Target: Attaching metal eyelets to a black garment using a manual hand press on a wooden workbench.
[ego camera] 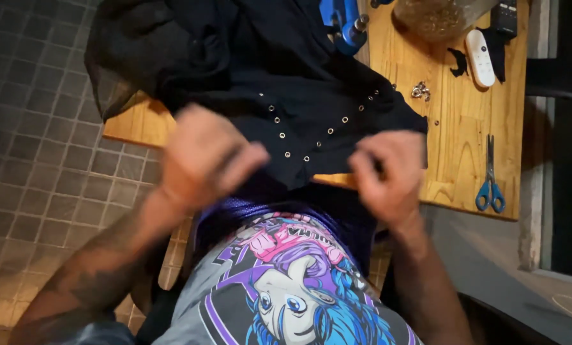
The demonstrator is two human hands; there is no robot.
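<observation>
A black garment [279, 76] studded with small metal eyelets lies across a wooden table [465, 134] and hangs over its near edge. My left hand [203, 156] is blurred and rests on the garment's lower left part, fingers curled over the cloth. My right hand [388, 172] pinches the garment's lower right edge between thumb and fingers, right at the table's front edge. Below the hands I see my own printed grey shirt [286, 287].
Blue-handled scissors [490, 182] lie at the table's right front. A white remote [479, 57], loose metal eyelets [420, 91], a clear jar [436, 19] and a blue tool [346, 29] sit at the back. Grey tiled floor [37, 147] lies to the left.
</observation>
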